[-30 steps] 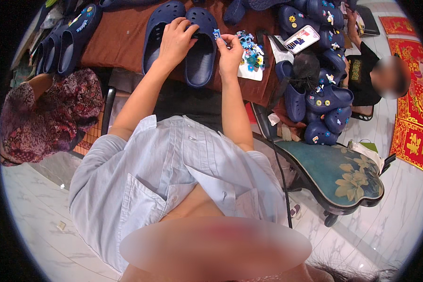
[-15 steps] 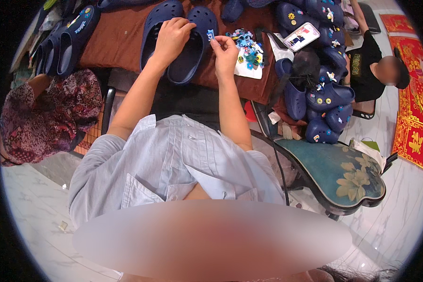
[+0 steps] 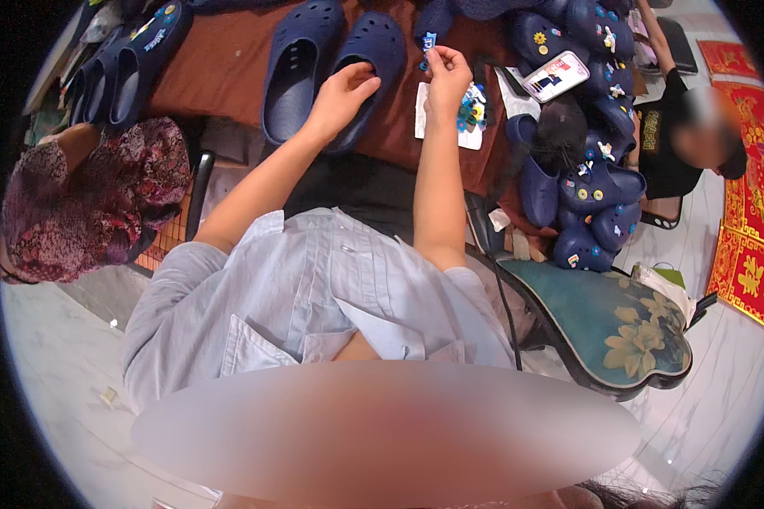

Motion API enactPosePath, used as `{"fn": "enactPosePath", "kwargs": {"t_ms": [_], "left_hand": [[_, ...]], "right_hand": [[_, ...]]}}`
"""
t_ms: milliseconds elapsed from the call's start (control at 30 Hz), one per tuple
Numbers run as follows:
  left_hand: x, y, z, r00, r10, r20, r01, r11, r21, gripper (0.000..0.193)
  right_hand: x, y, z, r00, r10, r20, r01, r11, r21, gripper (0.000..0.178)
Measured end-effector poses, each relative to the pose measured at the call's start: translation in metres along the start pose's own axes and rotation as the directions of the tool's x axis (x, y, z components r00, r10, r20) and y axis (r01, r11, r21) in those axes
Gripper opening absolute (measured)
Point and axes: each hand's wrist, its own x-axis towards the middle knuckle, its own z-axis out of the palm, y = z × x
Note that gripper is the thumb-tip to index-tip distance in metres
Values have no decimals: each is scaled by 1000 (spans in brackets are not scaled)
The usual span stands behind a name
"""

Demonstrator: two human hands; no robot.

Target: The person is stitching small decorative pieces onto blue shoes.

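Two dark navy clogs lie side by side on the brown cloth: the left clog [image 3: 290, 95] and the right clog [image 3: 388, 41]. My left hand [image 3: 343, 100] is over the opening of the right clog, fingers bent and thumb apart, with nothing visible in it. My right hand [image 3: 448, 81] pinches a small blue shoe charm [image 3: 429, 41] with white lettering between thumb and fingertips, just right of that clog. Below and partly behind my right wrist, a pile of small blue, green and white charms [image 3: 474, 109] rests on white paper [image 3: 469, 138].
More navy clogs with charms [image 3: 601, 188] are heaped at the right, a phone [image 3: 556, 75] among them. Other clogs [image 3: 144, 64] stand at the far left. The brown cloth [image 3: 221, 72] covers the table. A person in black [image 3: 666, 140] sits at the right, beyond a floral chair [image 3: 598, 327].
My right hand has moved right with the blue charm, now in front of the charm pile. My left hand has come from above the left clog to the right clog's opening.
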Motion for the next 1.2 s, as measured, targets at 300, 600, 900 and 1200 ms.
{"fn": "enactPosePath", "kwargs": {"t_ms": [300, 600, 900, 1200], "left_hand": [[49, -24, 24, 960, -235, 150, 269, 639, -721, 25], [66, -46, 25, 917, -265, 297, 393, 477, -786, 14], [68, -56, 20, 927, -231, 297, 374, 482, -792, 7], [67, -56, 21, 916, -206, 345, 401, 422, -813, 4]], "right_hand": [[28, 6, 17, 999, 55, 1, -54, 993, -107, 9], [51, 21, 37, 983, 144, 114, -125, 979, -161, 11], [56, 28, 58, 993, 64, 104, -8, 883, -469, 13], [52, 26, 70, 984, -119, 135, 179, 725, -665, 12]]}}
